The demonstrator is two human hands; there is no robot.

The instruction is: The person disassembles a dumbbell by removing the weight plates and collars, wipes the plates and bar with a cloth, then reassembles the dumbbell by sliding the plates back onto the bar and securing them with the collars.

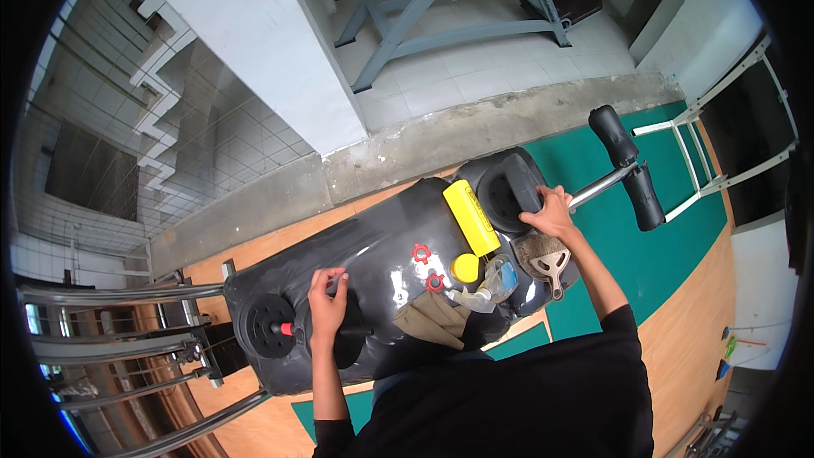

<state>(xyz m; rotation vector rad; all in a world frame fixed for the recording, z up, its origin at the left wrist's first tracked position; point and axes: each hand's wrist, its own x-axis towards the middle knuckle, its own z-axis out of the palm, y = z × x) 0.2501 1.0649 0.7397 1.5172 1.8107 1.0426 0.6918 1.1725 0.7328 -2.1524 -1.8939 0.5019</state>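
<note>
Head view, looking down over a black padded gym bench (373,242) used as a table. Left hand (327,305) set on the handle of a small dumbbell (292,329) lying near the bench's left end, fingers curled together around the bar between its black disc plates, a red collar showing beside the nearer plate. Right hand (553,214) resting on a curved black pad (507,195) at the bench's right end, fingers closed over its rim. Between the hands: a yellow block (471,216), a round yellow cap (464,268) just below it, two red star-shaped clips (421,252), a clear plastic bag (496,282), a folded tan cloth (434,318) and a hand brush (547,261) near the right wrist. Beyond the bench, a chrome bar with black foam rollers (626,165) over green matting, and a grey steel frame (449,8) on the tiled floor.

Likely heavy for its size, rigid, and prone to rolling on the slick vinyl; best taken at the middle of the bar, clear of the plates. Pad probably soft and light, with enough give for an edge grip.
</note>
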